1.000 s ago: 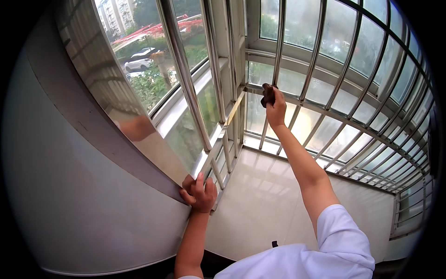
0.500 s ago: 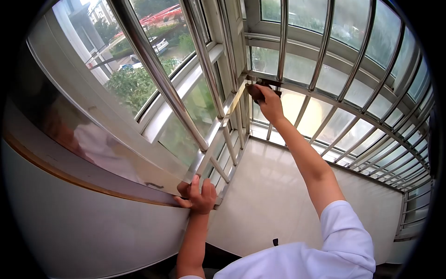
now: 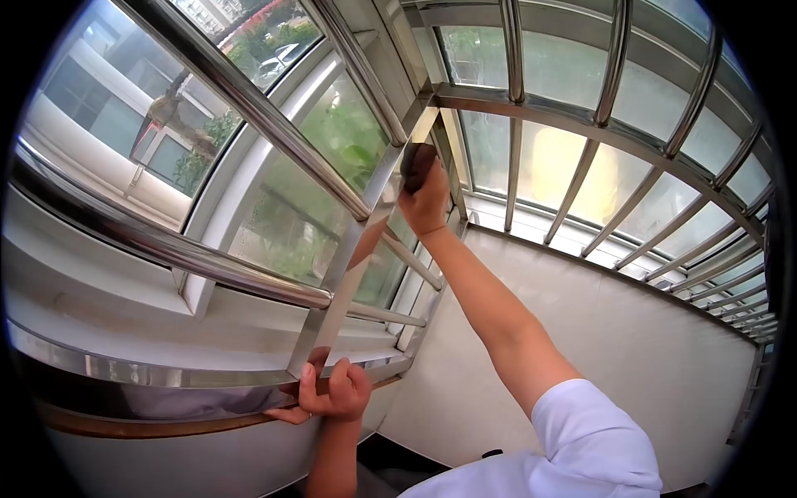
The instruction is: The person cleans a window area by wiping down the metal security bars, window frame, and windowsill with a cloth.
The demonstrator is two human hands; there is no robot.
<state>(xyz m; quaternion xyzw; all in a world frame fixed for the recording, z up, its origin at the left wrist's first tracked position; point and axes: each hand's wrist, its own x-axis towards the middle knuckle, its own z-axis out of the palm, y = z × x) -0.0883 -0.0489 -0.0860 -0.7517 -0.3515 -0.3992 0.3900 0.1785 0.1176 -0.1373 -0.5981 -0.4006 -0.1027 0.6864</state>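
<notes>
A dark brown cloth (image 3: 419, 168) is gripped in my right hand (image 3: 427, 199), which presses it against the flat metal crossbar (image 3: 365, 236) near the corner of the window bars. My left hand (image 3: 336, 392) rests at the lower end of that crossbar, by the metal-edged sill (image 3: 207, 402). Its fingers are partly curled and spread apart, with nothing held in them. The hand's underside is hidden. Reflections of both hands show faintly on the shiny metal.
Round steel bars (image 3: 274, 124) cross the left window, and more bars (image 3: 614, 66) curve along the right one. A pale wall panel (image 3: 564, 332) lies below the right bars. Beyond the left glass are greenery and a parked car (image 3: 282, 62).
My right hand has moved the cloth from the right-hand rail past the corner onto the left crossbar. The view has turned left and closer. My left hand stays near the crossbar's lower end.
</notes>
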